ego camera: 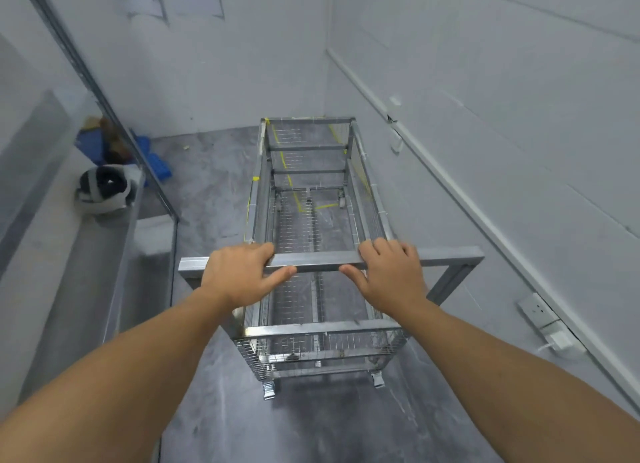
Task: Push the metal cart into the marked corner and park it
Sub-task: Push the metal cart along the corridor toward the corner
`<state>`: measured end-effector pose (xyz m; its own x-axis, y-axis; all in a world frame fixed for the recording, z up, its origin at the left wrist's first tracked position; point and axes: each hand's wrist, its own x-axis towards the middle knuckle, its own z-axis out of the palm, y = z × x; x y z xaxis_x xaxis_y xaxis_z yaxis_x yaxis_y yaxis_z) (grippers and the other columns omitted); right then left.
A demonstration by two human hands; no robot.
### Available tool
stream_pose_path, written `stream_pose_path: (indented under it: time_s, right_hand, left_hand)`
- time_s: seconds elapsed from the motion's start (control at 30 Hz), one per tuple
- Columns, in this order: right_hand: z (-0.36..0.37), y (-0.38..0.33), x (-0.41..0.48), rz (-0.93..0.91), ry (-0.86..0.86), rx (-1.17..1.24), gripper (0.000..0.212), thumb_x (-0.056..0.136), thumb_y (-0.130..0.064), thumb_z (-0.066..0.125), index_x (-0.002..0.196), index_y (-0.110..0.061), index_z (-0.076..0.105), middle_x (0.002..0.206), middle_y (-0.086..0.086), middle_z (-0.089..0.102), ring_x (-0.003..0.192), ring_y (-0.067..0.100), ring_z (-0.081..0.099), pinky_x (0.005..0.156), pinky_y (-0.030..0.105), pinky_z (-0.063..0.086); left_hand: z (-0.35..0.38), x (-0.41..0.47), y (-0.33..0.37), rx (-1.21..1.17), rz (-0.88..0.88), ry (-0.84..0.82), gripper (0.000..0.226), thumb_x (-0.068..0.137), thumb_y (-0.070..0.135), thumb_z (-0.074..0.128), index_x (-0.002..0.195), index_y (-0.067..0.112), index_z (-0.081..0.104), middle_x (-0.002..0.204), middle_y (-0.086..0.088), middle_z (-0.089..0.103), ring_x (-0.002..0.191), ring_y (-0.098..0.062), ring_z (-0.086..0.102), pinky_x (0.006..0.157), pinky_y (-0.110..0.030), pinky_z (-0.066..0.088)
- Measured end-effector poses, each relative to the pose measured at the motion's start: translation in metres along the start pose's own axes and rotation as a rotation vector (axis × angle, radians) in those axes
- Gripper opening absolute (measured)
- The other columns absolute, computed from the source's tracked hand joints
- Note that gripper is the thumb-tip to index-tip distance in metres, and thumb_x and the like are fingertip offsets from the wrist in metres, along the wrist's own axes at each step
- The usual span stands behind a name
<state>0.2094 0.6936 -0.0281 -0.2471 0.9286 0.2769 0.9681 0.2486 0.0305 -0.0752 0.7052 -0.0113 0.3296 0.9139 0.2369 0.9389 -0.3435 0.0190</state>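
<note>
A metal wire-mesh cart (367, 192) on castors stands lengthwise in front of me, its far end close to the corner where the back wall meets the right wall. Yellow tape lines (298, 199) on the grey floor show through its mesh bottom. My left hand (239, 275) and my right hand (391, 275) both grip the cart's horizontal handle bar (318, 260), fingers over the top and thumbs under it. The empty cart's near castors (269, 390) rest on the floor.
A white wall with a raised cable duct (446, 182) and a socket with a plug (543, 320) runs close along the cart's right side. On the left are a metal shelf (93, 255) holding a tape roll (104, 189), and blue items (152, 158) on the floor.
</note>
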Motion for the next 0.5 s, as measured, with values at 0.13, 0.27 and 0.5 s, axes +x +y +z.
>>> stream_pose_path:
  time_s: [0.13,0.27,0.5]
  right_hand:
    - [0.021,0.003,0.062,0.007,0.014,0.003,0.069,0.094,-0.074,0.018,0.102,-0.020,0.060,0.093,0.000,0.062,0.086,0.025,0.055,0.084,0.041,0.039]
    - [0.044,0.009,0.128,0.003,0.099,0.005,0.064,0.095,-0.071,0.027,0.098,-0.018,0.063,0.087,0.002,0.063,0.080,0.026,0.056,0.079,0.041,0.042]
    - [0.084,0.028,0.252,0.009,0.177,0.014,0.060,0.095,-0.069,0.035,0.092,-0.016,0.063,0.083,0.004,0.063,0.075,0.028,0.056,0.076,0.042,0.045]
  left_hand:
    - [0.014,0.055,-0.034,0.017,0.012,0.012,0.058,0.084,0.082,0.024,0.068,0.027,0.034,0.058,0.010,0.047,0.050,-0.012,0.044,0.046,-0.026,0.025]
    - [0.028,0.116,-0.069,0.028,0.017,0.011,0.059,0.084,0.081,0.023,0.069,0.027,0.039,0.057,0.010,0.046,0.050,-0.010,0.045,0.045,-0.025,0.028]
    - [0.052,0.232,-0.123,-0.008,0.010,0.009,0.055,0.086,0.076,0.030,0.070,0.025,0.043,0.058,0.010,0.047,0.052,-0.014,0.047,0.050,-0.030,0.039]
